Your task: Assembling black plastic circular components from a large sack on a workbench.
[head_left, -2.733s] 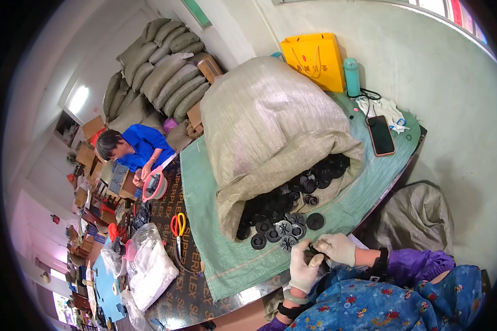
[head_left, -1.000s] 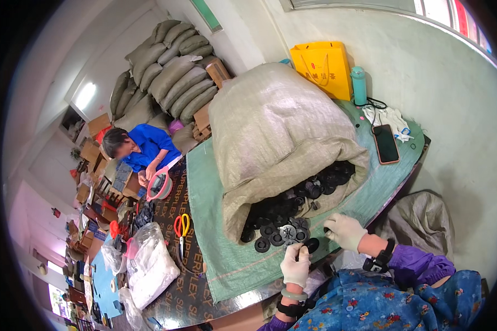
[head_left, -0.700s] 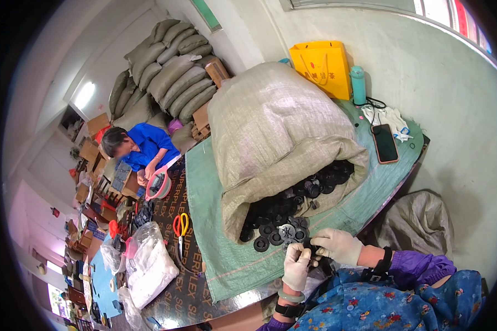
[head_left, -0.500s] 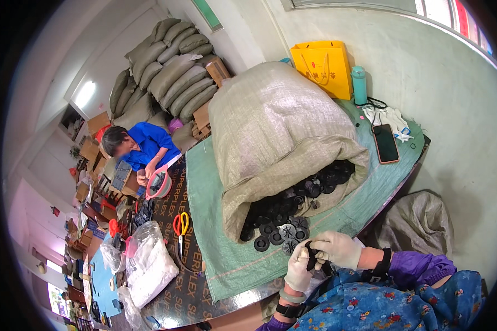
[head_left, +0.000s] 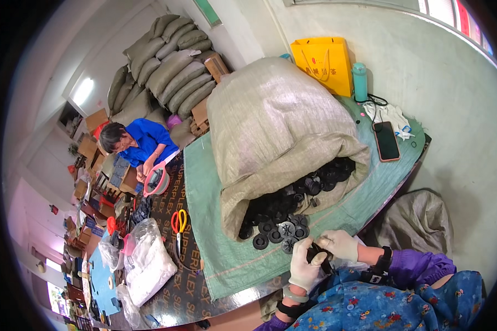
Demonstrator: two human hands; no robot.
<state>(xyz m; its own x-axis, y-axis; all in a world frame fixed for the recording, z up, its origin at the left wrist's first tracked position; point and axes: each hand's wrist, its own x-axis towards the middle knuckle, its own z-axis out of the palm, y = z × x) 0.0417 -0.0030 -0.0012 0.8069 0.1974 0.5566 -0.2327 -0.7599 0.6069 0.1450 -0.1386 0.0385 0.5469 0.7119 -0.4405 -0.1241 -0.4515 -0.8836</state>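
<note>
White gloves cover both my hands in front of the sack's mouth. My left hand (head_left: 305, 269) is closed around a dark black piece (head_left: 315, 254), probably one of the round parts; its full shape is hidden by the fingers. Just right of it, my right hand (head_left: 341, 245) has its fingers curled together, and what they hold, if anything, cannot be made out. A big woven sack (head_left: 281, 121) lies on its side, spilling black round rubber-like parts (head_left: 275, 236) onto the green woven sheet (head_left: 248, 273). Several greyish discs (head_left: 287, 230) lie nearest my left hand.
Scissors (head_left: 179, 226) with red and yellow handles and a white-filled plastic bag (head_left: 149, 270) lie left. Across the table a co-worker in blue (head_left: 143, 144) handles a pink basin (head_left: 157, 181). A phone (head_left: 386, 141), teal bottle (head_left: 359, 83) and yellow bag (head_left: 323, 66) sit behind right.
My right hand has drawn slightly right, away from my left, and the black piece between them shows more. The co-worker's head has lifted a little.
</note>
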